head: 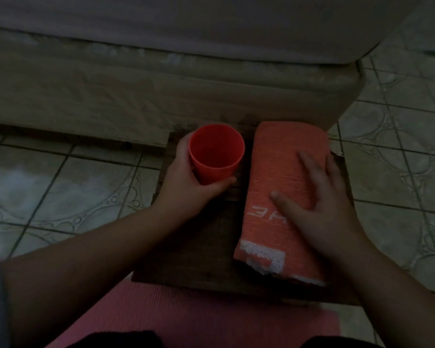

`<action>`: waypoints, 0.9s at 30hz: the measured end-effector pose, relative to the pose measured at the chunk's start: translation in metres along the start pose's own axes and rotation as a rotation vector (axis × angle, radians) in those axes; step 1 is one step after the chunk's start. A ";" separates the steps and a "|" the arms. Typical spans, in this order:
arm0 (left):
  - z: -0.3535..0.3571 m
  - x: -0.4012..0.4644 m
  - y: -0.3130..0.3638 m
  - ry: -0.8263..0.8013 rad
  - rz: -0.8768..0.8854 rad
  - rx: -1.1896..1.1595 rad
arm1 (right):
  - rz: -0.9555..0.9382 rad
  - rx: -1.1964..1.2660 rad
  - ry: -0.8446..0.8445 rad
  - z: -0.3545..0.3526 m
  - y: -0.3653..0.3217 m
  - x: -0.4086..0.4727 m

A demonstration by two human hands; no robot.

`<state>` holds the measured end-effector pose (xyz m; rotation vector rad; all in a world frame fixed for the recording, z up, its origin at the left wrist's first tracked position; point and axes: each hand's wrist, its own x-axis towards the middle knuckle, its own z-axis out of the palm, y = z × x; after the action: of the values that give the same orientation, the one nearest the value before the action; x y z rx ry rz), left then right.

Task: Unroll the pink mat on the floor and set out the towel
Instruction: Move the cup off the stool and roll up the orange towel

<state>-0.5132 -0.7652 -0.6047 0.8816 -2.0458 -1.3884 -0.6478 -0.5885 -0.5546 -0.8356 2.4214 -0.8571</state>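
A folded orange towel (274, 172) with white lettering and a white patch lies on a dark wooden board (199, 247) on the floor. My right hand (322, 197) rests flat on the towel, fingers spread. To the towel's left, an empty red plastic cup (216, 151) stands upright on the board, and my left hand (186, 182) is wrapped around it. The pink mat (186, 315) lies flat at the bottom of the view, its far edge under the board's near edge.
A bed with a pale mattress (161, 84) runs across the back, right behind the board. Patterned floor tiles (60, 187) lie left and right of the board. The room is dim. Dark clothing shows at the bottom edge.
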 end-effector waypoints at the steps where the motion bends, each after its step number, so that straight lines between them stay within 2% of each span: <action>1: -0.002 -0.001 0.000 0.006 -0.002 -0.007 | 0.004 0.009 0.003 0.001 -0.001 0.000; 8: -0.028 -0.005 -0.001 0.080 -0.028 -0.048 | -0.099 0.039 -0.090 0.029 -0.024 -0.007; 16: -0.088 0.000 -0.023 0.241 -0.030 -0.022 | -0.135 0.067 -0.228 0.071 -0.071 -0.001; 20: -0.119 -0.003 -0.044 0.333 -0.041 0.014 | -0.095 -0.039 -0.236 0.079 -0.085 -0.002; 23: -0.142 -0.010 -0.068 0.359 -0.086 0.033 | -0.108 -0.240 -0.193 0.078 -0.095 0.002; 27: -0.162 -0.027 -0.107 0.401 -0.189 0.068 | -0.124 -0.241 -0.155 0.089 -0.109 0.007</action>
<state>-0.3546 -0.8717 -0.6501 1.2951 -1.7450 -1.1262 -0.5596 -0.6979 -0.5463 -1.1084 2.3846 -0.5259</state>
